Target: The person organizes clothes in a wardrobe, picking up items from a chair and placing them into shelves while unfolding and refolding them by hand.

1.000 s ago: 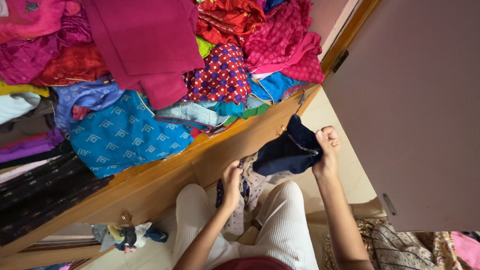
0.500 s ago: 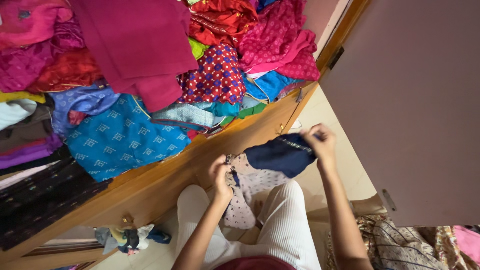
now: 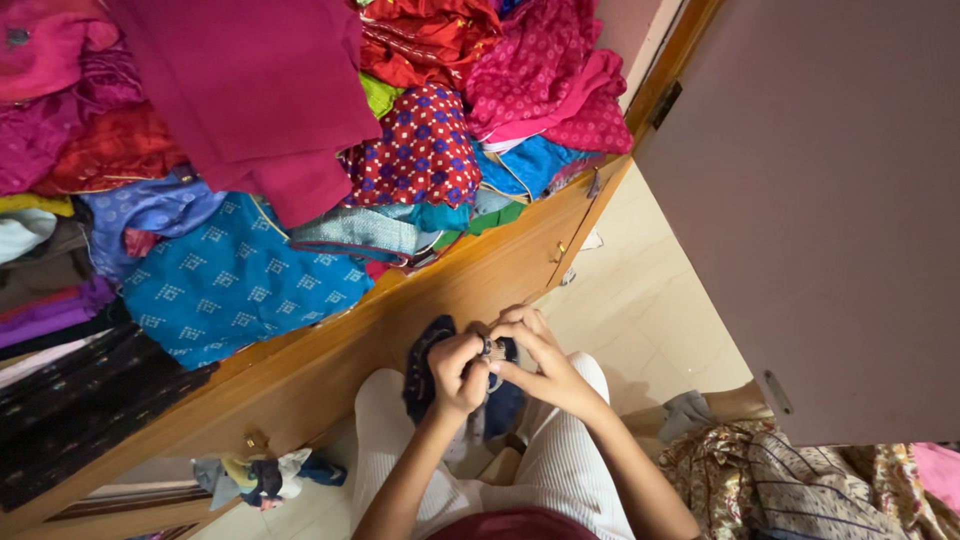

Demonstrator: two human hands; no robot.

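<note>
The hands had come together since a moment earlier — left hand (image 3: 458, 368) and right hand (image 3: 535, 350) met, fingers clamped on the bunched navy cloth (image 3: 428, 362) above the lap, beside the wooden shelf (image 3: 330, 350). Mid-fold, seemingly — smoothing would follow.

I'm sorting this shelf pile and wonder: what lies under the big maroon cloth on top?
The maroon cloth drapes over a blue patterned garment and an orange-red one; beside it a red cloth with blue dots. What lies beneath its middle is covered.
</note>
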